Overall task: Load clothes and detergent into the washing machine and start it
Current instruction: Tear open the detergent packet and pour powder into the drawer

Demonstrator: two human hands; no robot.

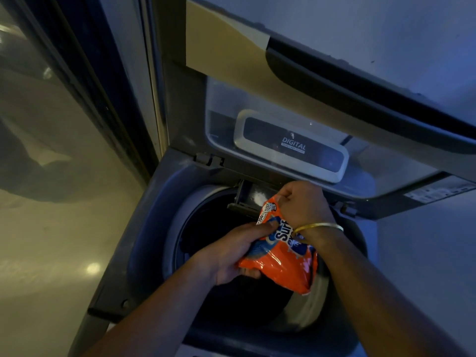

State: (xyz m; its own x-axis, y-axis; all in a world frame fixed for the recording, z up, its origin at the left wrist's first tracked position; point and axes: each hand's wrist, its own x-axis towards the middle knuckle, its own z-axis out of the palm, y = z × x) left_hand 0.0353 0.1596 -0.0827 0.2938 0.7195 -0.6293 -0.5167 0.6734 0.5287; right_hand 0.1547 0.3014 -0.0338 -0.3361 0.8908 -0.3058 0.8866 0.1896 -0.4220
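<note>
An orange detergent packet (280, 264) with blue lettering hangs over the open drum (206, 228) of a grey top-load washing machine (154, 202). My left hand (231, 256) grips the packet's lower left side. My right hand (304, 202), a gold bangle on its wrist, pinches the packet's top corner. That corner sits right at the pulled-out detergent drawer (248, 195), where white powder lies. The drum's inside is dark; clothes in it cannot be made out.
The washer's lid (291, 145) stands raised behind the drum, marked DIGITAL, with brown tape across its top. A glass door and dark frame (85, 86) run along the left. A pale wall (425, 253) is close on the right.
</note>
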